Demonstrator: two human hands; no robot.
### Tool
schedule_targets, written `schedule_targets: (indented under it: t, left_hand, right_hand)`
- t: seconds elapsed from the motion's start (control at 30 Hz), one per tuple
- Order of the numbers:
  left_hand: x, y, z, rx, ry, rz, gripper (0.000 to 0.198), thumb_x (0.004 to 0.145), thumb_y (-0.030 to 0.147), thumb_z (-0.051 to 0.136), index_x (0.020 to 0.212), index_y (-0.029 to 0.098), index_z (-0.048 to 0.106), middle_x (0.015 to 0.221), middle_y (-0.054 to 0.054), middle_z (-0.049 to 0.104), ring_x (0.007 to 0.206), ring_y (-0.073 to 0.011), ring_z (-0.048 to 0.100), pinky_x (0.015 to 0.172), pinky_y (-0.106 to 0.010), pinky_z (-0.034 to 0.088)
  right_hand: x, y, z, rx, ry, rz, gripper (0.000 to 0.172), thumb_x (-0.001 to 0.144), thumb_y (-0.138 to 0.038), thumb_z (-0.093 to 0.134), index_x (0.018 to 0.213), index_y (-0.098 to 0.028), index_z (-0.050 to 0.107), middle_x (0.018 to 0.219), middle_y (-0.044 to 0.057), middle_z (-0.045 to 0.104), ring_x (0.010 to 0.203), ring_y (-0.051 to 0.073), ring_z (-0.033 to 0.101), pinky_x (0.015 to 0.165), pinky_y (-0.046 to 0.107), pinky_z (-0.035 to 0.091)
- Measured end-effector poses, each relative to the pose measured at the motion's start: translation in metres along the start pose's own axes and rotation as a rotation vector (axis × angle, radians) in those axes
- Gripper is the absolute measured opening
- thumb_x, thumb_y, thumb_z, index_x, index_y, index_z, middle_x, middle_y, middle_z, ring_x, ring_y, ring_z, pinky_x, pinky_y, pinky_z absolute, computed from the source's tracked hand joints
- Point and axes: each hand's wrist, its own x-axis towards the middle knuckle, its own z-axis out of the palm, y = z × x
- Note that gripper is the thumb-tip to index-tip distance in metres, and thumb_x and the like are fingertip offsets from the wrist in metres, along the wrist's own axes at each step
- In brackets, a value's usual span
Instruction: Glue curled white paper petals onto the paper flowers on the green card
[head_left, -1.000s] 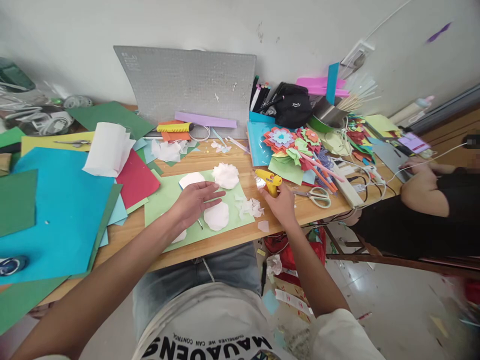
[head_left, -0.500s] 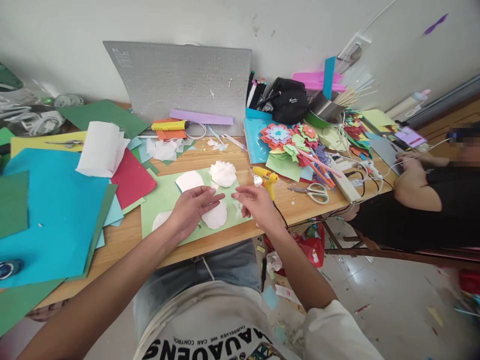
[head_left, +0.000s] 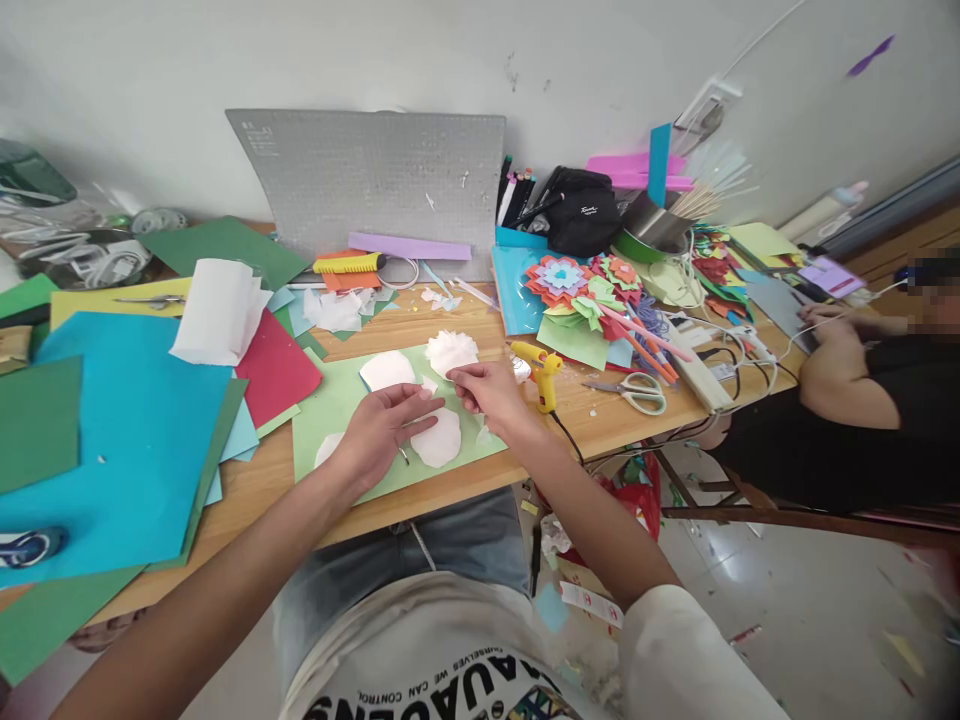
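My left hand point(head_left: 386, 425) lies open and flat on a light green paper sheet point(head_left: 337, 400), fingers stretched toward a round white paper piece point(head_left: 437, 440). My right hand point(head_left: 487, 392) hovers just right of it, fingers pinched together near a fluffy white paper flower point(head_left: 451, 351); what the fingertips pinch is too small to name. Another white paper disc point(head_left: 386, 369) lies above my left hand. A yellow glue gun point(head_left: 541, 368) stands on the table just right of my right hand, untouched.
Coloured paper sheets cover the wooden table at left, the largest a blue sheet point(head_left: 112, 420). A grey cutting mat point(head_left: 375, 180) leans on the wall. Scissors point(head_left: 634, 390), paper flowers point(head_left: 570, 280) and cables lie at right. Another person point(head_left: 862, 400) sits at the table's right end.
My right hand let go of the glue gun and moved left to the white flower pieces. My left hand stayed flat on the green sheet.
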Motion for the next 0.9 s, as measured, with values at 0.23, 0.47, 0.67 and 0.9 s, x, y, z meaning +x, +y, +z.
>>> schedule_targets:
  t: [0.23,0.47,0.67,0.9]
  left_hand:
    - [0.037,0.007,0.002,-0.010,0.067,0.032,0.023,0.067,0.027,0.083,0.080,0.014,0.069,0.106,-0.013,0.072,0.110,-0.0254,0.065,0.103,-0.038,0.045]
    - [0.047,-0.004,0.009,-0.050,0.145,0.018,0.021,0.064,0.023,0.081,0.079,0.013,0.069,0.099,-0.012,0.072,0.101,-0.0235,0.068,0.102,-0.037,0.044]
    - [0.042,-0.002,0.013,-0.045,0.149,0.032,0.028,0.059,0.027,0.086,0.076,0.015,0.067,0.094,-0.010,0.073,0.107,-0.0259,0.066,0.105,-0.040,0.040]
    - [0.041,-0.003,0.014,-0.052,0.151,0.027,0.028,0.059,0.027,0.085,0.077,0.015,0.068,0.095,-0.011,0.072,0.110,-0.0263,0.064,0.107,-0.039,0.039]
  right_hand:
    - [-0.010,0.012,-0.003,-0.697,0.109,-0.420,0.022,0.088,-0.022,0.053,0.083,-0.018,0.075,0.078,0.004,0.074,0.069,0.016,0.063,0.066,0.026,0.042]
    - [-0.029,0.012,-0.002,-1.156,0.082,-0.526,0.028,0.097,-0.024,0.043,0.099,-0.019,0.071,0.094,0.009,0.074,0.082,0.021,0.066,0.069,0.029,0.039]
    - [-0.047,0.016,-0.010,-1.203,0.032,-0.594,0.030,0.100,-0.028,0.039,0.103,-0.022,0.069,0.095,0.007,0.072,0.082,0.020,0.065,0.066,0.029,0.040]
    - [-0.072,0.019,-0.032,-1.052,-0.071,-0.775,0.029,0.101,-0.028,0.041,0.107,-0.023,0.069,0.090,0.005,0.070,0.083,0.016,0.063,0.073,0.025,0.043]
